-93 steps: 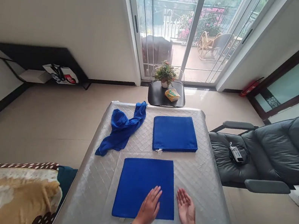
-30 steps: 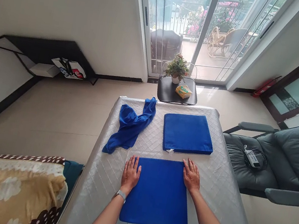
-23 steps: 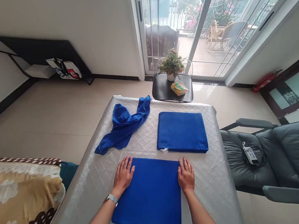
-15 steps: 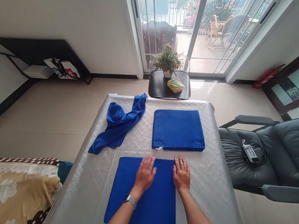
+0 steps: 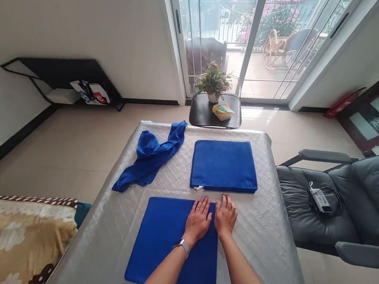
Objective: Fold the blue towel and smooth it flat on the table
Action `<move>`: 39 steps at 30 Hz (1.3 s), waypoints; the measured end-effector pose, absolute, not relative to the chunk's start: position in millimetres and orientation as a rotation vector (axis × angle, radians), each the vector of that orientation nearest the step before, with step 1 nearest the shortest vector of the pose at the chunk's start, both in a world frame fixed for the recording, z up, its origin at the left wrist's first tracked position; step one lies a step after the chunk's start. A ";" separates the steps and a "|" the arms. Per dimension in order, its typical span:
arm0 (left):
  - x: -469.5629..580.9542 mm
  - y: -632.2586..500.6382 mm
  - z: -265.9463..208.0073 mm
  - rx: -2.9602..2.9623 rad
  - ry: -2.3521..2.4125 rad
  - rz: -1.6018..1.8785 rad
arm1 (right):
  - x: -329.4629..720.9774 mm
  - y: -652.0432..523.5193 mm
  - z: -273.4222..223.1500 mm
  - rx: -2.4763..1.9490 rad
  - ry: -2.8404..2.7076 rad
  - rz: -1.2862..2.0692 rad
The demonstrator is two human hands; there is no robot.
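Observation:
A flat blue cloth [image 5: 158, 243], squared off, lies on the silver quilted table cover near me. My left hand [image 5: 198, 221] rests palm down on its upper right part, fingers stretched out. At the cloth's far right corner is my right hand [image 5: 225, 217], laid over the edge with its fingers bent a little; what lies under them is hidden. Just beyond both hands sits a folded stack of blue cloths [image 5: 225, 165] with a small white tag at its near edge. A crumpled blue cloth [image 5: 153, 155] lies at the table's far left.
The table [image 5: 103, 244] has a shiny cover. Past its far edge stands a black folding chair [image 5: 198, 112] with a potted plant [image 5: 214, 83] and a yellow tissue pack [image 5: 222, 111]. To the right is a grey armchair [image 5: 340, 196]; at lower left, a patterned blanket [image 5: 6, 237].
My left hand has slid right across the cloth towards the right hand. My right hand has shifted slightly left, its fingers now more bent. The view has tilted a little.

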State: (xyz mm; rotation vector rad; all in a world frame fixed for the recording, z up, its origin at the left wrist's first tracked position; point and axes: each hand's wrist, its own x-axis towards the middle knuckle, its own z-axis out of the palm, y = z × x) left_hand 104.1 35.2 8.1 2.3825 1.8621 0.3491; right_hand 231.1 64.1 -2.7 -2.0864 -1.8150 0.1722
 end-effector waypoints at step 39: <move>94.1 25.5 -3.4 2.186 1.918 0.526 | 226.0 67.0 -15.2 -2.232 -1.953 0.055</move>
